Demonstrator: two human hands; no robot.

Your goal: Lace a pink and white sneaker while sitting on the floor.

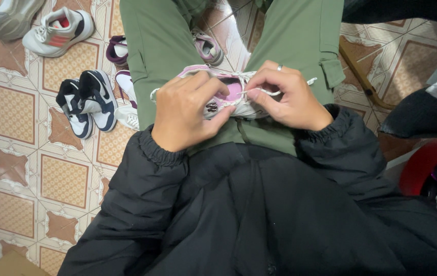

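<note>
- Shoe (pixel 228 94), small, pink and white, lies across the lap on green trousers (pixel 300 36).
- Left hand (pixel 188 110) closed around its near side.
- Right hand (pixel 287 97) pinches a white lace (pixel 267 92), seemingly at the eyelets.
- Dark pair of sneakers (pixel 86 102) sits on the tiled floor (pixel 19 163).

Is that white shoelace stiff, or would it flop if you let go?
Probably floppy: the shoelace bends where the right hand pinches it, and its loose end droops. It likely weighs little, being thin. The pink shoe in the left hand looks small and light.
</note>
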